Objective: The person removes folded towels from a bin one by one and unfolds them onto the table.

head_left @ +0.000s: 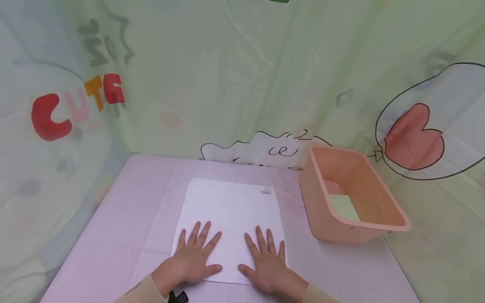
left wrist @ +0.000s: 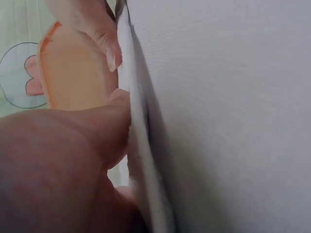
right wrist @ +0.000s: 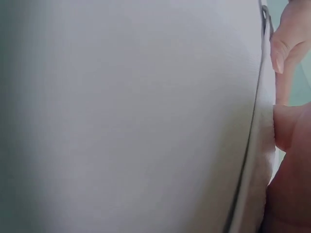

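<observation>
Beige sleeve cuffs come in at the table's near edge, with a small black object, too cut off to identify, beside the left one. Past them, the left hand lies palm-down on the near left corner region of a white cloth, and the right hand on its near right; both have fingers straight and well spread, thumbs turned inward toward each other, and neither has hold of anything. What handling seems to turn on is that the cloth reaches away from both hands, toward the table's far edge, its sides running roughly that way; which dimension is longer I cannot tell for foreshortening, and neither hand looks clearly nearer. It lies flat about midway across the pale pink table, plain and smooth, with a slightly wavy left edge and a small printed tag at its far right corner. Seen from the left wrist, its near edge looks soft and a little thick. Toward the table's far right corner, nearer the right hand, stands a peach bin with a pale green piece inside.
</observation>
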`<action>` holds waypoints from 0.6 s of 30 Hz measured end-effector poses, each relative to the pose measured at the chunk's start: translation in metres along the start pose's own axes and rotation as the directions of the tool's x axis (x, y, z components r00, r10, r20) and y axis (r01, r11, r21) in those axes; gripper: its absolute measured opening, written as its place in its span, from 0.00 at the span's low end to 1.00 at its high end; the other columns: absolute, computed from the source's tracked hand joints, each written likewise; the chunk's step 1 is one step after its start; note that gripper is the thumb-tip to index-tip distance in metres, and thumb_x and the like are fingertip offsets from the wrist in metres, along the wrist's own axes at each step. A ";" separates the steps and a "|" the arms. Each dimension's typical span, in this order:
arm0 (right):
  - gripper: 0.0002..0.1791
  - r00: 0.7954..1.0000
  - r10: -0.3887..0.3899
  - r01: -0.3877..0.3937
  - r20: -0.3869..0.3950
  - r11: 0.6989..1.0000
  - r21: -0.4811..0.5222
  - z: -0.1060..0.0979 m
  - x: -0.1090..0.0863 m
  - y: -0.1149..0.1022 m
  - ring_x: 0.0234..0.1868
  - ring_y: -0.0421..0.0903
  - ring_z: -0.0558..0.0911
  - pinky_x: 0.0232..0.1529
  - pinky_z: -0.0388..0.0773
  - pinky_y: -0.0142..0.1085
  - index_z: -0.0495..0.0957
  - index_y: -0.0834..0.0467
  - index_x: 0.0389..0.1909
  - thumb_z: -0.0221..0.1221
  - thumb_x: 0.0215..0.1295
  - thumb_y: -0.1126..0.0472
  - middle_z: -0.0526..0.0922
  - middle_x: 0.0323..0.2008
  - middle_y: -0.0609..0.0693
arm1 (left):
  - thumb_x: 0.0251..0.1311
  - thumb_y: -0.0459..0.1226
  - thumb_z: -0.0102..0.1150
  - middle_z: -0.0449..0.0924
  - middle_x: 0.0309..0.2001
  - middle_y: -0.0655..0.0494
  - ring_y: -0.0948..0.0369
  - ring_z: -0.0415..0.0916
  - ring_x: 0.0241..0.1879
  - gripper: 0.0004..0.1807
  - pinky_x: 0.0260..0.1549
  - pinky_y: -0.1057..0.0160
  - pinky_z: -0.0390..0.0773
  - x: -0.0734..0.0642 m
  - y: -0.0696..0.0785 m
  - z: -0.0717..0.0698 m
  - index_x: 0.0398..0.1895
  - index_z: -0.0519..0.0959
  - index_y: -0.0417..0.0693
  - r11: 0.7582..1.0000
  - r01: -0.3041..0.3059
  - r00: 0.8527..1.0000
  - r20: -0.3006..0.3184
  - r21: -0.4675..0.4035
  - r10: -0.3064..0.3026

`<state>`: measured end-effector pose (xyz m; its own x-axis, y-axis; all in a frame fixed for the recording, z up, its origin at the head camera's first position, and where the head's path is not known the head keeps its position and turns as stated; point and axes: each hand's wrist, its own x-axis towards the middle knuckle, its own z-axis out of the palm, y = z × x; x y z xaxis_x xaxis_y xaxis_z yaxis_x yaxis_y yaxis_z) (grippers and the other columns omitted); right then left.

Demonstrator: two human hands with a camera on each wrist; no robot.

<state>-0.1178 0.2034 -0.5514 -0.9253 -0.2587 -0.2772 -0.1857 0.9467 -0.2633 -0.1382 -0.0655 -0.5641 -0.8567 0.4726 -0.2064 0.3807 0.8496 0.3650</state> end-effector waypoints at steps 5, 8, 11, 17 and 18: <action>0.55 0.999 -0.031 0.031 0.012 0.999 0.021 0.003 -0.009 0.010 0.88 0.71 0.33 0.75 0.32 0.83 0.50 0.44 0.88 0.48 0.70 0.19 0.34 0.89 0.59 | 0.68 0.73 0.51 0.32 0.90 0.45 0.37 0.26 0.88 0.52 0.78 0.20 0.30 -0.004 -0.002 0.003 0.89 0.50 0.65 1.000 -0.006 1.000 -0.005 -0.026 0.006; 0.55 0.999 -0.043 0.042 0.023 0.998 0.042 0.005 -0.013 0.015 0.88 0.71 0.31 0.75 0.31 0.83 0.50 0.44 0.89 0.48 0.70 0.19 0.33 0.90 0.58 | 0.69 0.73 0.52 0.33 0.90 0.45 0.36 0.26 0.88 0.52 0.78 0.20 0.31 -0.010 -0.001 0.000 0.89 0.51 0.64 0.999 -0.004 1.000 -0.005 -0.045 0.003; 0.54 0.999 -0.051 0.050 0.016 0.997 0.059 0.005 -0.018 0.016 0.88 0.71 0.31 0.75 0.31 0.83 0.50 0.45 0.88 0.50 0.71 0.20 0.34 0.90 0.58 | 0.69 0.71 0.54 0.34 0.90 0.44 0.35 0.27 0.88 0.51 0.78 0.21 0.32 -0.015 0.001 -0.004 0.89 0.52 0.63 0.999 0.001 1.000 -0.010 -0.053 -0.001; 0.49 0.996 -0.083 0.084 -0.021 0.993 0.088 0.006 -0.026 0.021 0.87 0.73 0.34 0.76 0.33 0.82 0.54 0.50 0.87 0.54 0.75 0.28 0.37 0.89 0.61 | 0.71 0.70 0.53 0.33 0.90 0.43 0.35 0.26 0.88 0.50 0.79 0.22 0.33 -0.023 -0.001 -0.003 0.89 0.52 0.63 0.998 -0.001 1.000 -0.015 -0.056 0.001; 0.49 0.996 -0.089 0.091 -0.028 0.991 0.100 0.007 -0.027 0.023 0.87 0.74 0.34 0.75 0.32 0.82 0.54 0.50 0.87 0.55 0.75 0.30 0.38 0.89 0.62 | 0.71 0.69 0.53 0.33 0.90 0.43 0.35 0.27 0.88 0.49 0.79 0.22 0.34 -0.024 -0.002 -0.003 0.89 0.52 0.63 0.998 -0.003 1.000 -0.019 -0.055 0.002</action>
<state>-0.0949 0.2304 -0.5565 -0.9140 -0.3361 -0.2270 -0.2352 0.8952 -0.3785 -0.1191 -0.0792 -0.5571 -0.8625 0.4697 -0.1881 0.3637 0.8341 0.4148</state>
